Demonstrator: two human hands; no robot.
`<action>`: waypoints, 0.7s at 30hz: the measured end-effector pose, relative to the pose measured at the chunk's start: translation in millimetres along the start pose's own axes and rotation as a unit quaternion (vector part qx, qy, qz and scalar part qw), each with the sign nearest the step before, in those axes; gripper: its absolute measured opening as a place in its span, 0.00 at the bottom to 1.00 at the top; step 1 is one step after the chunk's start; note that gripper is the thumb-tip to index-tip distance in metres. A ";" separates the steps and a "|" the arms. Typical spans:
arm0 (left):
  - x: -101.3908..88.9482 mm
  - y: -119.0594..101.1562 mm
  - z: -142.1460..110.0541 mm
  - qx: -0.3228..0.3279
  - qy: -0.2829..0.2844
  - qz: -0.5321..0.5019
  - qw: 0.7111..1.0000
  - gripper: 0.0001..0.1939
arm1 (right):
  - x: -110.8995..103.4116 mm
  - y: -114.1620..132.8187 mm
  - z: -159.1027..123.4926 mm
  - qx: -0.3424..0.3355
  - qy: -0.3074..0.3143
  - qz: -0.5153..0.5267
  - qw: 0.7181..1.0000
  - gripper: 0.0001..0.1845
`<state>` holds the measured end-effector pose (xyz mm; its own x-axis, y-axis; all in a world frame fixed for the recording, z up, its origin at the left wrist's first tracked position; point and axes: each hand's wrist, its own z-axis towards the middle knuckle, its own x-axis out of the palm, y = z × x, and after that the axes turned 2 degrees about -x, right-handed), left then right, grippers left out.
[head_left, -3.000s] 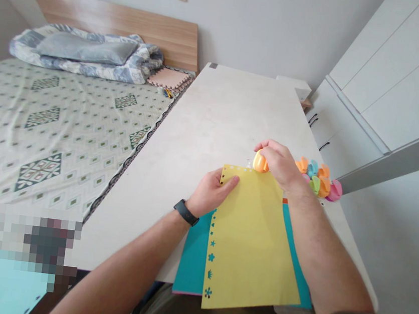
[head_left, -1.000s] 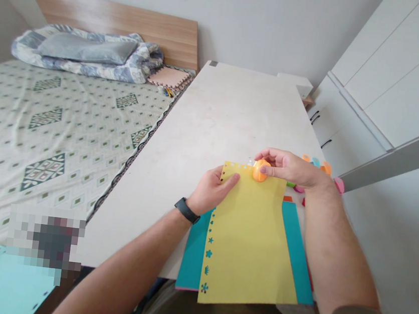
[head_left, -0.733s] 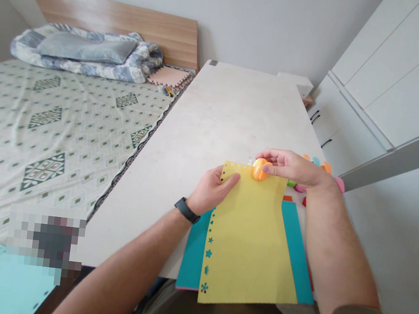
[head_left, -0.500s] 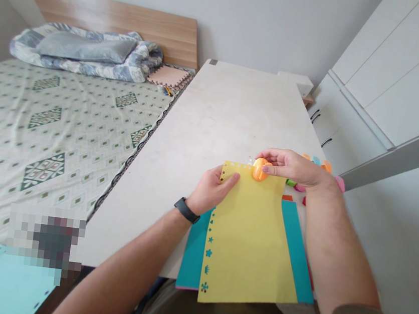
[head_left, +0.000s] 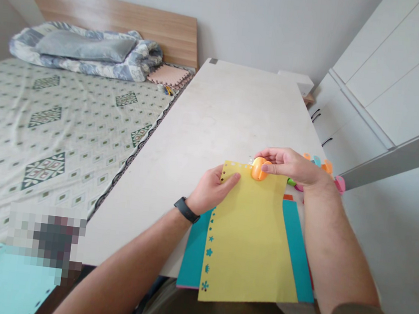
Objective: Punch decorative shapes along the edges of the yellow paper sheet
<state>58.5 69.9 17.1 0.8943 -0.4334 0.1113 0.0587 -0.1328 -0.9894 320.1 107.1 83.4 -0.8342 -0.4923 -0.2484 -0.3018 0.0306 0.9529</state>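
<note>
We see a yellow paper sheet (head_left: 251, 237) in the lower centre of the frame, slightly right of middle, its long sides running up the picture. Down its left edge we find a row of cutouts: tiny shapes higher up, then a star, a flower, a crown and, near the bottom corner, a snowflake-like form. Small notches also line the left part of its top edge. Our left hand (head_left: 214, 190) grips the upper left corner, thumb on top. Our right hand (head_left: 293, 165) holds a glossy, rounded orange craft punch (head_left: 258, 169), which sits across the top edge, just right of those notches.
</note>
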 end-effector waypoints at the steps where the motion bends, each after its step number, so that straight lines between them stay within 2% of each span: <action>1: -0.2 0.1 0.1 -0.001 0.001 0.000 1.000 0.25 | 0.3 -0.1 0.3 0.000 -0.003 0.003 1.000 0.30; 21: -0.3 1.0 -0.1 -0.004 -0.001 -0.002 1.000 0.25 | 2.0 -4.6 3.5 0.014 -0.033 0.022 0.999 0.28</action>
<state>58.2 69.8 16.1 0.8945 -0.4319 0.1155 0.0595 -0.1410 -0.9882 318.2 109.1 77.9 -0.8753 -0.4311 -0.2189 -0.2768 0.0757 0.9579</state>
